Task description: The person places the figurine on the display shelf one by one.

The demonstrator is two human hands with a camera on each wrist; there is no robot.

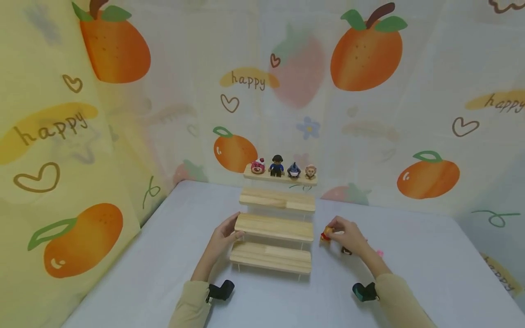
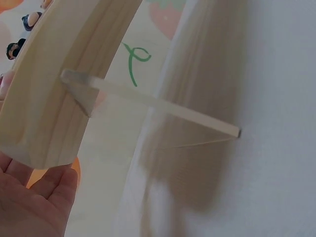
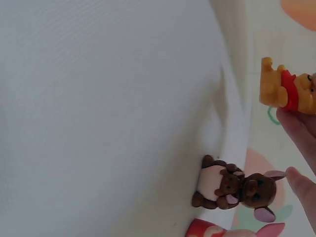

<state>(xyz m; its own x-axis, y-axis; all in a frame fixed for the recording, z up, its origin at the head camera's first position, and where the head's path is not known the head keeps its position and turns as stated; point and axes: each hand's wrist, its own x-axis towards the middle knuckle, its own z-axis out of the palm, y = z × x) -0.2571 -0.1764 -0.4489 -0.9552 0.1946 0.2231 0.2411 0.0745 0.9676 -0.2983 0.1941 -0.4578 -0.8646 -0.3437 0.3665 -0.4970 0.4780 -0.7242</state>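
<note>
A wooden stepped stand [image 1: 274, 228] with several tiers sits mid-table; its top tier carries a row of small figurines [image 1: 282, 168]. My left hand [image 1: 234, 227] holds the left end of the second tier from the bottom, thumb in front and fingers behind. In the left wrist view that tier's end [image 2: 59, 103] lies against my palm [image 2: 34, 205], with a clear support strut [image 2: 153, 101] beside it. Just right of the stand, my right hand [image 1: 330, 231] pinches a yellow bear in a red shirt [image 3: 287, 91] just above the table.
A brown figurine [image 3: 232, 188] lies on the white table [image 1: 430, 273] under my right hand, with a pink and red one [image 3: 232, 231] beside it. Fruit-print curtains [image 1: 369, 114] close in the back and left sides. The two lower tiers are bare.
</note>
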